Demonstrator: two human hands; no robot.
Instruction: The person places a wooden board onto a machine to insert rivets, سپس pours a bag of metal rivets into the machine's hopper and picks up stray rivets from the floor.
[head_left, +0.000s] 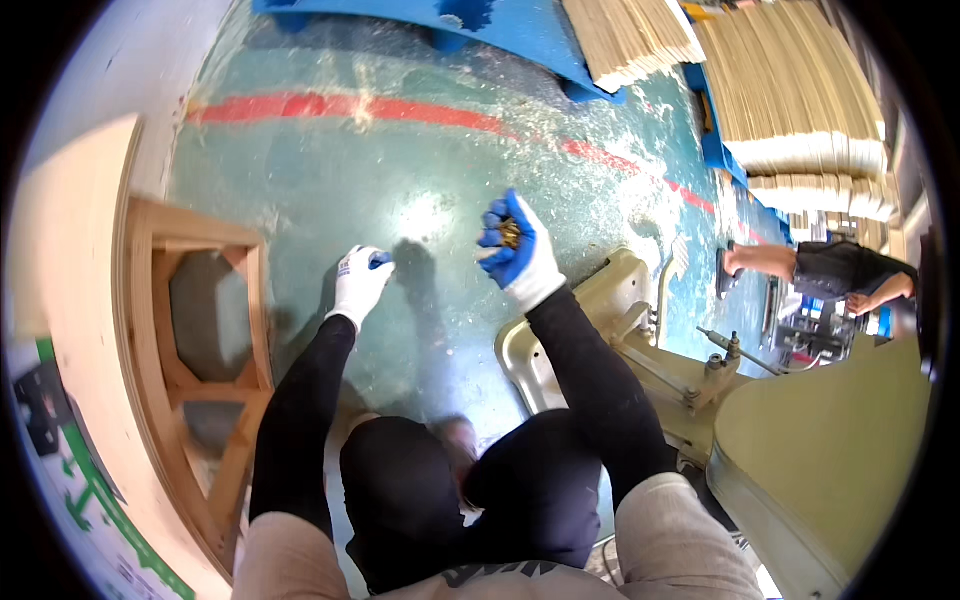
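Observation:
Both of my hands wear white gloves with blue coating. My right hand is palm up with its fingers curled, cupping a small heap of brass-coloured metal pieces; they look like small screws or fittings, too small to tell. My left hand hangs over the floor, back upward, its fingers curled in. Whether it pinches anything is hidden. The two hands are apart, with the green floor below them.
A wooden frame stands at my left by a pale board. Close on my right is a cream-coloured machine with a metal base. Stacked boards and a blue pallet lie beyond a red floor line. A person is at far right.

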